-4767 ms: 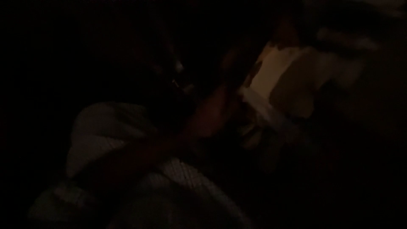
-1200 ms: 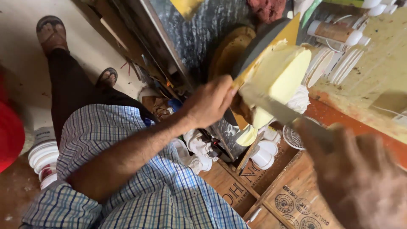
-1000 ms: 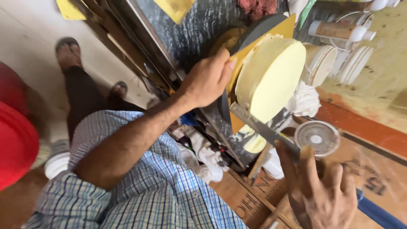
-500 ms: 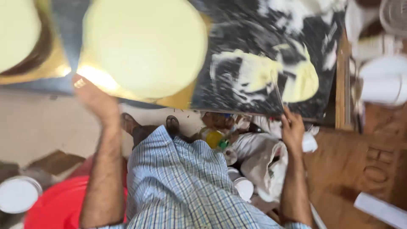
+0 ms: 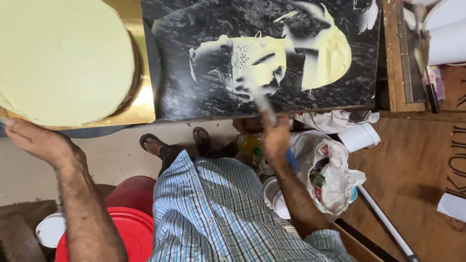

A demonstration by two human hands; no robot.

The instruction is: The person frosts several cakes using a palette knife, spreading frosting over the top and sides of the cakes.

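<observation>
Left hand point(image 5: 36, 140) fingers curled on cake board point(image 5: 141, 104) edge, right hand point(image 5: 275, 138) gripping spatula point(image 5: 259, 94), blade in cream point(image 5: 310, 53) on slab point(image 5: 194, 102).

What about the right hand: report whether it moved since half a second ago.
Yes: right hand shifted toward the cake along the front edge of the dark slab.

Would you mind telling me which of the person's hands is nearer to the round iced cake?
The left hand. It sits right under the cake's gold board, touching its edge. The right hand is well off to the side, holding a spatula over the dark slab.
</observation>
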